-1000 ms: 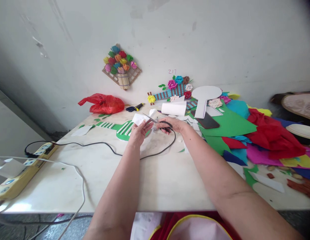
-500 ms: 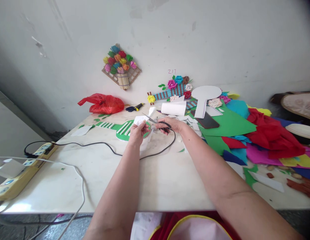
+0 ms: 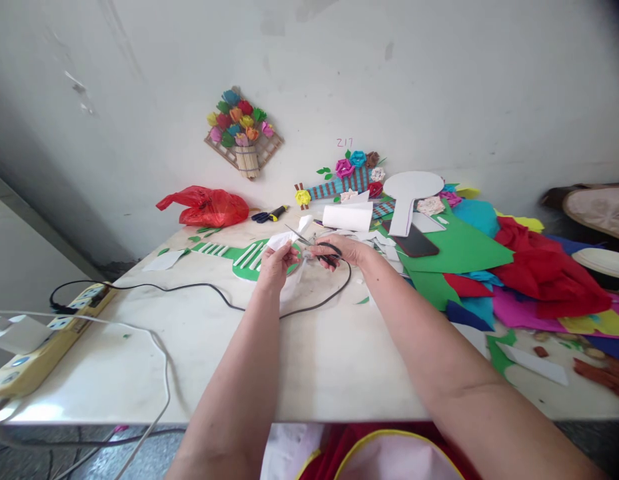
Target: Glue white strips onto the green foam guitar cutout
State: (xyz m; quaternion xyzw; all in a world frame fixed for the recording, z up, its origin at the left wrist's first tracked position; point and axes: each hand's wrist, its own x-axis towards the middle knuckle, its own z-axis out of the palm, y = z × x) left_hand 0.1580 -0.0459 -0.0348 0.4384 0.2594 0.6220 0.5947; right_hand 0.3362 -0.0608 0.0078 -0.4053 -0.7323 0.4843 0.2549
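My left hand [image 3: 278, 264] pinches a piece of white paper [image 3: 281, 239] above the table. In my right hand [image 3: 342, 249] is a pair of scissors [image 3: 330, 256] with black handles, its blades pointing left beside the paper. Whether the blades touch the paper I cannot tell. Behind and left of my left hand lies a green guitar-shaped cutout [image 3: 243, 259] with white strips across it. Partly hidden under my hands is a clear object with a black cord [image 3: 316, 308] running from it.
A power strip [image 3: 54, 337] stands at the left with cords. A red plastic bag [image 3: 205, 207] and pliers [image 3: 270, 215] lie at the back. White paper roll [image 3: 348, 217], white cutout [image 3: 409, 193], dark phone-like slab [image 3: 414, 241] and coloured paper sheets [image 3: 544, 260] crowd the right.
The white paper in my left hand has tilted and bunched slightly. The scissors have shifted a little, with their handles spread wider. Both arms stay nearly in place.
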